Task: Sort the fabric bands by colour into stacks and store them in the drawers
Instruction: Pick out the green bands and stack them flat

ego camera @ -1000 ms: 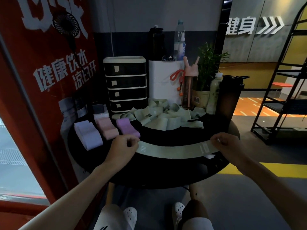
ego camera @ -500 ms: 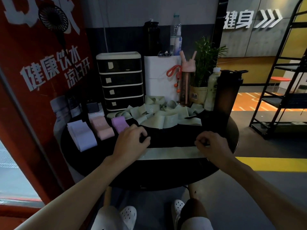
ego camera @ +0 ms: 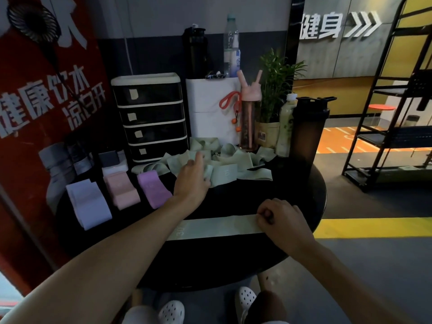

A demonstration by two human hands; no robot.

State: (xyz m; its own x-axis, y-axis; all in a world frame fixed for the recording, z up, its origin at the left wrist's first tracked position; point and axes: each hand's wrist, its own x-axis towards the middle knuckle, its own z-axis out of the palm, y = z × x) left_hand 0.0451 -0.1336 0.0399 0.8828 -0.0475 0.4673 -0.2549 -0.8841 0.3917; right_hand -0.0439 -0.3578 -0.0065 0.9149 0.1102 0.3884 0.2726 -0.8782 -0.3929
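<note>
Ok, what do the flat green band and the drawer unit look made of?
The flat green band: matte woven fabric, apparently; it lies limp, with a printed 30. The drawer unit: likely plastic, dark glossy fronts in a cream frame.

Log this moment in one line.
left hand on green pile | right hand pinches flat band | drawers shut

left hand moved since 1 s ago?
Yes. The left hand went from the flat green band forward onto the green pile, nearer the drawer unit.
</note>
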